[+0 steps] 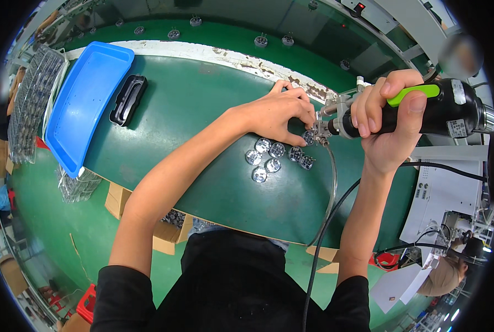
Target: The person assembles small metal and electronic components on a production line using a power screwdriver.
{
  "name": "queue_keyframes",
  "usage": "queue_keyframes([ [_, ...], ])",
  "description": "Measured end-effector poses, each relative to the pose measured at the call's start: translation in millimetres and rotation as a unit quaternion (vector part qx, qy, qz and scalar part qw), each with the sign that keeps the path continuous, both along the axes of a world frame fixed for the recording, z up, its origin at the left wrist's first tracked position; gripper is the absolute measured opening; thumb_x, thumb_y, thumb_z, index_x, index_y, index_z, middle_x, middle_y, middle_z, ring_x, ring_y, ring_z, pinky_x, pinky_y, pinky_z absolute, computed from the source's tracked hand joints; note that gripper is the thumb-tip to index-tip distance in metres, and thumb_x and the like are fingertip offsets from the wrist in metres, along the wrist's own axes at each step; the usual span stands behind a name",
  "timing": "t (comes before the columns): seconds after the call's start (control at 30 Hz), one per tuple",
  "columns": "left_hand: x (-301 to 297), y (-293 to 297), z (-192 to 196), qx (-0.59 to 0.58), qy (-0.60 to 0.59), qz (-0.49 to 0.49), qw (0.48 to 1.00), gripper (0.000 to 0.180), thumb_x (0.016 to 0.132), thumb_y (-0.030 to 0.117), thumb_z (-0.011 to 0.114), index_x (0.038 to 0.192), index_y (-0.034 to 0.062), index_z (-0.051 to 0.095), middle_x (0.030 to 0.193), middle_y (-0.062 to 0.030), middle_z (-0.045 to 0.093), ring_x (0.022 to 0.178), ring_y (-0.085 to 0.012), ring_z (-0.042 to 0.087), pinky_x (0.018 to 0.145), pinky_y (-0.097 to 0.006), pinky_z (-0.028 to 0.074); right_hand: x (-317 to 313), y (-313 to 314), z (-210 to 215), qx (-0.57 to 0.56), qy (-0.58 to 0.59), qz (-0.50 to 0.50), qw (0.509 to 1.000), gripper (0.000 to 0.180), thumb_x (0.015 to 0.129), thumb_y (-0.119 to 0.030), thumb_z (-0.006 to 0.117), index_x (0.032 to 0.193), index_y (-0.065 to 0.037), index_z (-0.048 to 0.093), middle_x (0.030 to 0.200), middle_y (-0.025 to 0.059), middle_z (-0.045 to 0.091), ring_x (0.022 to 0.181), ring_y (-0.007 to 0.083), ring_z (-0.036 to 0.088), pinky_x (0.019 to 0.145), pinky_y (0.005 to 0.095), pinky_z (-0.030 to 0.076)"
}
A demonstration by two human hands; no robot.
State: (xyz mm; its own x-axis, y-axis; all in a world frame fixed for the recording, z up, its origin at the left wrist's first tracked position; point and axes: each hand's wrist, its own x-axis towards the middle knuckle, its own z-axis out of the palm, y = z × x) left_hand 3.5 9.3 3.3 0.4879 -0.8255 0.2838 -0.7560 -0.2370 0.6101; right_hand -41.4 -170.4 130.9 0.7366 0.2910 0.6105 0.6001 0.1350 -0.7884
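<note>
My right hand is wrapped round a black electric screwdriver with a bright green lever, its thumb lying by the lever. A metal nose with a clear feed tube points left from it. My left hand rests on the green bench, its thumb and fingers closed around a small round clear-and-black part at the nose. The fingers partly hide that part. Several similar round parts lie loose just nearer to me, two of them close to my thumb.
A blue tray and a small black tray sit at the left, beside stacked clear trays. Beyond the white ledge, round parts stand spaced on a green strip. A black cable crosses the bench's right side.
</note>
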Motion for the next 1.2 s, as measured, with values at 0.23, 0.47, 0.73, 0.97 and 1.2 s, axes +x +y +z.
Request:
queue_keyframes([
  [0.23,0,1,1,0.006,0.001,0.005,1.000,0.033,0.078,0.037,0.082,0.091,0.0073,0.073,0.114,-0.0039,0.067,0.126,-0.0242,0.048,0.113,-0.051,0.022,2,12,-2,0.016,0.012,-0.024,1.000,0.040,0.109,-0.045,0.043,0.098,-0.007,0.047,0.058,0.0000,0.040,0.044,0.0083,0.038,0.046,0.0247,0.037],
  [0.47,0,1,-2,-0.014,-0.005,0.013,1.000,0.035,0.077,0.037,0.082,0.085,0.0055,0.069,0.109,-0.0038,0.066,0.126,-0.0243,0.048,0.112,-0.049,0.024,7,22,-1,0.092,0.031,-0.010,0.995,0.030,0.097,-0.024,0.069,0.095,0.002,0.054,0.062,0.0013,0.046,0.045,0.0074,0.041,0.042,0.0243,0.034],
  [0.73,-1,0,0,-0.013,0.002,0.003,1.000,0.041,0.077,0.039,0.083,0.088,0.0031,0.068,0.105,-0.0039,0.065,0.124,-0.0248,0.049,0.111,-0.046,0.027,6,18,0,0.093,0.064,-0.013,0.994,0.031,0.097,-0.025,0.070,0.096,0.000,0.052,0.062,0.0011,0.045,0.047,0.0076,0.040,0.043,0.0251,0.035],
  [0.97,2,0,0,-0.018,0.009,0.004,1.000,0.037,0.075,0.037,0.085,0.095,0.0075,0.072,0.105,-0.0014,0.066,0.125,-0.0230,0.049,0.111,-0.046,0.027,-9,-4,38,0.093,0.024,0.083,0.992,0.042,0.107,-0.047,0.047,0.101,-0.005,0.049,0.057,0.0004,0.042,0.042,0.0100,0.040,0.044,0.0260,0.039],
  [1.2,2,0,2,-0.018,0.033,0.003,0.999,0.034,0.074,0.036,0.086,0.101,0.0180,0.076,0.099,0.0046,0.066,0.119,-0.0204,0.051,0.110,-0.043,0.026,-22,-5,27,0.071,0.026,0.035,0.997,0.039,0.106,-0.043,0.052,0.100,-0.005,0.047,0.054,0.0005,0.040,0.040,0.0088,0.038,0.042,0.0252,0.037],
])
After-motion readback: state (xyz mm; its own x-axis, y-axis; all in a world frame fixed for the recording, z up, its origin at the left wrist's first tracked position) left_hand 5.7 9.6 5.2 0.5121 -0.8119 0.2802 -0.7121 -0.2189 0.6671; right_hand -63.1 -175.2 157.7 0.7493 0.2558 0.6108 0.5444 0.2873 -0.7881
